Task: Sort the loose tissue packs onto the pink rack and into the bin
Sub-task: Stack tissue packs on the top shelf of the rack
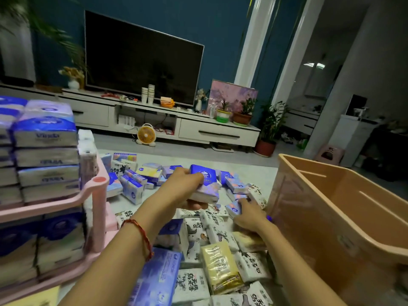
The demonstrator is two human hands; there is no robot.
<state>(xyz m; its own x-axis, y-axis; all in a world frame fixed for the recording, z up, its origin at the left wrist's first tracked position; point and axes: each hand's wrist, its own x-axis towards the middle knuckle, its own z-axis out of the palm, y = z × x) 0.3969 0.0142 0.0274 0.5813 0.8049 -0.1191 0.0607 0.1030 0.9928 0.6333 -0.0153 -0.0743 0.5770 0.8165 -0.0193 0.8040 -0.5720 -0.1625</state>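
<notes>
Loose tissue packs point(212, 257) in blue, white and yellow wrappers cover the floor in front of me. My left hand point(181, 191) grips a blue and white tissue pack point(204, 184), held up above the pile. My right hand point(248, 214) reaches low into the pile and pinches a small blue pack point(234, 209) close to the bin. The pink rack point(97, 195) stands at the left, its shelves stacked with blue and white packs. The beige plastic bin point(331, 217) stands at the right, and its inside looks bare.
A low white TV stand point(198, 127) with a large television point(141, 60) runs along the blue wall behind the pile. A small orange fan point(146, 134) sits on the floor before it. Potted plants point(268, 129) stand at the right, near a doorway.
</notes>
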